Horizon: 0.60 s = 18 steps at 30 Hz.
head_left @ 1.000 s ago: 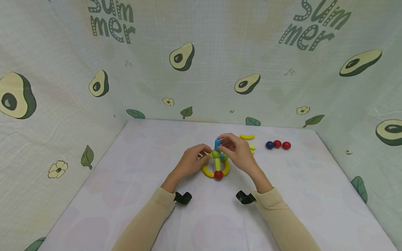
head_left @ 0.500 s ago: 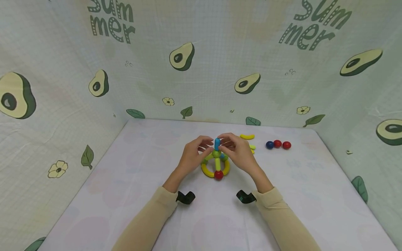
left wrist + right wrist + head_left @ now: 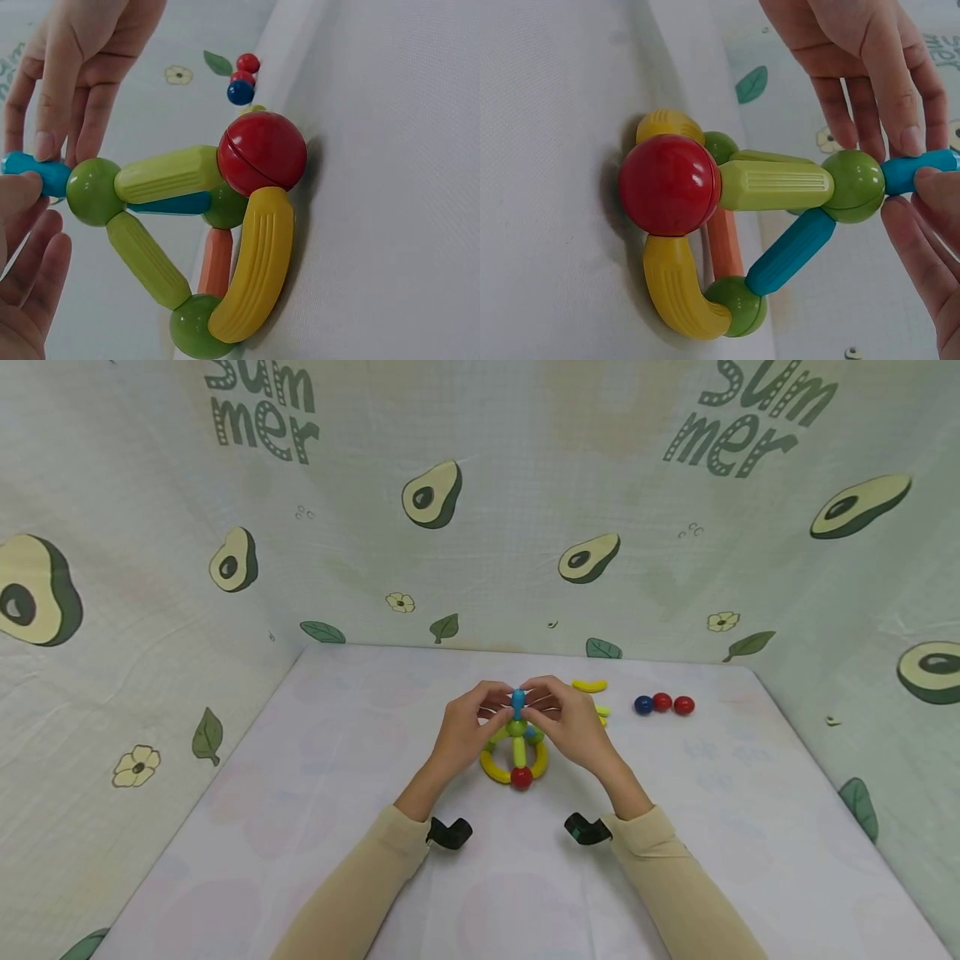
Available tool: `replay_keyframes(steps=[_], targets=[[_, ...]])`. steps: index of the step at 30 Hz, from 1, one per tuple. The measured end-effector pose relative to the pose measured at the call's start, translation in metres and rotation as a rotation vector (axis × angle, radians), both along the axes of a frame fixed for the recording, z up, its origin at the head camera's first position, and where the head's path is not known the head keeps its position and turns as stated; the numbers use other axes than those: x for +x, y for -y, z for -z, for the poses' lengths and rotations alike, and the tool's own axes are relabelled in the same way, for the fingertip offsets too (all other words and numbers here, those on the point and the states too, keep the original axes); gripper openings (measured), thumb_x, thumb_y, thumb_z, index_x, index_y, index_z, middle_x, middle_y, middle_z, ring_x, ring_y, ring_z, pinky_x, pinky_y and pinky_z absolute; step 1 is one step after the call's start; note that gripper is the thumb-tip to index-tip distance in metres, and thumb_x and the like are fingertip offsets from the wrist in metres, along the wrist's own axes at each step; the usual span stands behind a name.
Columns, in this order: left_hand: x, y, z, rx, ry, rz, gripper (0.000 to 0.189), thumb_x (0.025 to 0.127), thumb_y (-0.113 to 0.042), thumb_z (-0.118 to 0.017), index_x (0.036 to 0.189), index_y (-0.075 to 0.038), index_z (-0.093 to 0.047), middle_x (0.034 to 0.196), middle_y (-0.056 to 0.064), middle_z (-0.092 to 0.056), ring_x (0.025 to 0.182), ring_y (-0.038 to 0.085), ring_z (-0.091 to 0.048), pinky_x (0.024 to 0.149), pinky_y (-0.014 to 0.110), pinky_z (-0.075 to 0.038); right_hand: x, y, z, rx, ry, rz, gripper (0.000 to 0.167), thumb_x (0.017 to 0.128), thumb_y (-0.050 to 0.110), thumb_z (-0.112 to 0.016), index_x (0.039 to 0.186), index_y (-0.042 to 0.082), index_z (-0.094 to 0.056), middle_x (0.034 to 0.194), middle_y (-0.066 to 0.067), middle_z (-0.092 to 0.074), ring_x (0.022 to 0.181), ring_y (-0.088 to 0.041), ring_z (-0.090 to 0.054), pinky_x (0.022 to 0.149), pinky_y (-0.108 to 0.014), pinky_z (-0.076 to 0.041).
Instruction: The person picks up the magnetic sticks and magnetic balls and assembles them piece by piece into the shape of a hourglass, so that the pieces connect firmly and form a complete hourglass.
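Note:
A magnetic stick-and-ball frame stands on the table, built like a small pyramid. Its base joins a red ball (image 3: pixel 667 184), yellow curved sticks (image 3: pixel 259 262), an orange stick (image 3: pixel 724 244) and green balls. Straight lime and blue sticks lean up to a green top ball (image 3: pixel 96 191). An upright blue stick (image 3: pixel 518 703) sits on that ball, its lower end meeting it. My left hand (image 3: pixel 467 722) pinches this stick from the left, thumb low on it. From the other side my right hand (image 3: pixel 566 718) also pinches it with thumb and fingers.
Behind the right hand lie a yellow curved stick (image 3: pixel 589 686) and a lime stick (image 3: pixel 603 712), partly hidden. Farther right, a dark blue ball (image 3: pixel 643 705) and two red balls (image 3: pixel 683 705) sit in a row. A printed cloth wall (image 3: pixel 495 610) rises behind the table.
My left hand has moved up and right from the side of the frame to the upright blue stick. The right hand has stayed on that stick, and the frame has kept its place.

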<state>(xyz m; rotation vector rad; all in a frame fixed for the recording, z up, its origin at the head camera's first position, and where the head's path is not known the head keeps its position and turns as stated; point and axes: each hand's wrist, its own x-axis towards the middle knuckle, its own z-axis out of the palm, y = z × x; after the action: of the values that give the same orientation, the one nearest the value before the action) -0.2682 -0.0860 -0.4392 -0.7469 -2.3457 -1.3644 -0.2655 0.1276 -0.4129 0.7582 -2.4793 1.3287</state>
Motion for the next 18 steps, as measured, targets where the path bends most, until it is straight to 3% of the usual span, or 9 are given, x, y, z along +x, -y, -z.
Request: replay_keyframes(steps=[8, 18], targets=[[0.0022, -0.0011, -0.0026, -0.017, 0.023, 0.003, 0.034, 0.101, -0.018, -0.074, 0.134, -0.014, -0.064, 0.121, 0.002, -0.076, 0.108, 0.015, -0.073, 0.093, 0.028, -0.06, 0.0003, -0.0006, 0.0, 0.0, 0.015, 0.006, 0.036, 0.096, 0.003, -0.078, 0.129, 0.008, -0.064, 0.112, -0.011, -0.075, 0.1, -0.026, -0.077, 0.089, -0.039, -0.063], [0.0019, -0.003, -0.0006, -0.014, 0.001, -0.008, 0.035, 0.1, -0.017, -0.075, 0.133, -0.016, -0.063, 0.118, 0.001, -0.076, 0.106, 0.015, -0.073, 0.092, 0.028, -0.061, 0.0004, -0.0014, -0.0026, 0.001, 0.033, -0.008, 0.035, 0.096, 0.003, -0.078, 0.128, 0.008, -0.064, 0.113, -0.01, -0.076, 0.101, -0.026, -0.076, 0.089, -0.038, -0.064]])
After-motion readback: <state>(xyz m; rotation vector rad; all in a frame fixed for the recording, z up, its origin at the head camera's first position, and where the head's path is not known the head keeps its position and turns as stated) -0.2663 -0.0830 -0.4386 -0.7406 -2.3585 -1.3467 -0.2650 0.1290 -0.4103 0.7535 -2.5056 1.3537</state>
